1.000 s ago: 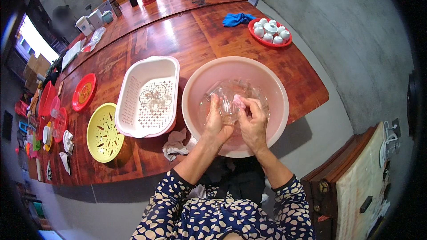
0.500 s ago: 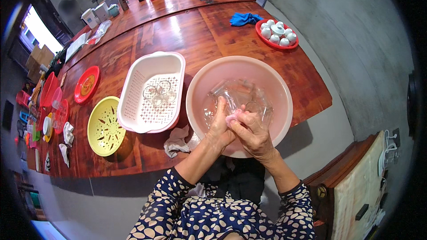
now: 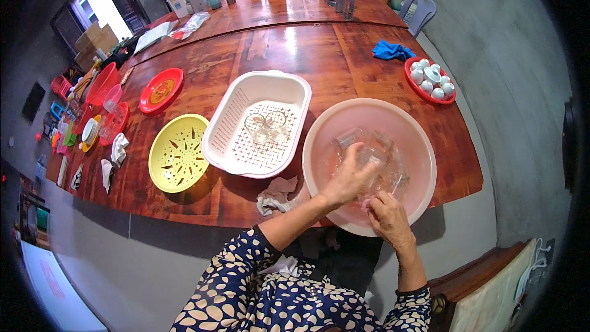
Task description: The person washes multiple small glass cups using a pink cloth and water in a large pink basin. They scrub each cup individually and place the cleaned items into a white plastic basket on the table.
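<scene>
A wide pink basin stands at the front right of the table, with water and several clear glasses in it. Over the water my left hand is closed round a clear drinking glass. My right hand, just nearer to me and to the right, pinches a small pink cloth; most of the cloth is hidden in the fingers. To the left of the basin is a white draining basket with a few clear glasses on its slotted bottom.
Left of the basket sits a yellow colander, with a crumpled cloth at the table's front edge. A red plate lies farther back. White cups on a red tray and a blue cloth are at the right.
The view has swung left, so the table things sit farther right. My hands have drawn apart: the right hand with the pink cloth has come away from the glass in my left.
</scene>
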Action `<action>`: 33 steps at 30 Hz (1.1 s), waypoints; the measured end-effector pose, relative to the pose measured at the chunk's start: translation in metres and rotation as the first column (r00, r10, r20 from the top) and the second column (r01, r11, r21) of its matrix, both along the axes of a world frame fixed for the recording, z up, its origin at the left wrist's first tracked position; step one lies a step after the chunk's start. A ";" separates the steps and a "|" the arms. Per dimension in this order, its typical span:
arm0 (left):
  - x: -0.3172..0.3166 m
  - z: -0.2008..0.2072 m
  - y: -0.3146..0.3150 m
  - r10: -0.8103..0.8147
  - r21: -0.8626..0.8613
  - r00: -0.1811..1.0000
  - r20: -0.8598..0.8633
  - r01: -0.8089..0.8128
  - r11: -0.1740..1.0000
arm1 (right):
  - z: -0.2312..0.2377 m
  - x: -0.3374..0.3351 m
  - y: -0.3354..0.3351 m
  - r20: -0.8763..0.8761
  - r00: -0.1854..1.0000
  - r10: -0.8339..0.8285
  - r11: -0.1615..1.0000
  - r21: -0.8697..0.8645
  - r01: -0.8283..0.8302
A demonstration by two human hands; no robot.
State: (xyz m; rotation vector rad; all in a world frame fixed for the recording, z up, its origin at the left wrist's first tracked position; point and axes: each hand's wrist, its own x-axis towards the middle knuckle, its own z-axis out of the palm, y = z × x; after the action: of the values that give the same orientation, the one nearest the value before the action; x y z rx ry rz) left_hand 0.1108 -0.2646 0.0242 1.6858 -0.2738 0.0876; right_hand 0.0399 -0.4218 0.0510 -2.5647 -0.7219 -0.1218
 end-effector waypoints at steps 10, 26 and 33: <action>-0.021 0.045 0.021 -0.251 0.883 0.907 0.338 -0.214 0.417 | -0.001 0.003 0.006 -0.135 0.990 -0.029 0.992 0.120 0.045; 0.100 0.082 0.221 0.352 0.068 0.932 0.085 -0.358 0.931 | 0.006 -0.001 0.012 -0.164 0.980 -0.109 0.973 0.184 0.139; 0.160 0.018 0.244 0.414 0.378 0.910 -0.011 -0.380 0.844 | 0.011 0.003 0.019 -0.272 0.954 -0.125 0.977 0.136 0.167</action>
State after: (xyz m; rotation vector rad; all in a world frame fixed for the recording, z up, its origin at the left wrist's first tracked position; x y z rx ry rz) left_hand 0.2706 -0.0207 0.0426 2.0990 0.1486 0.2820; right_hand 0.0432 -0.4031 0.0615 -2.4189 -0.4049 0.1084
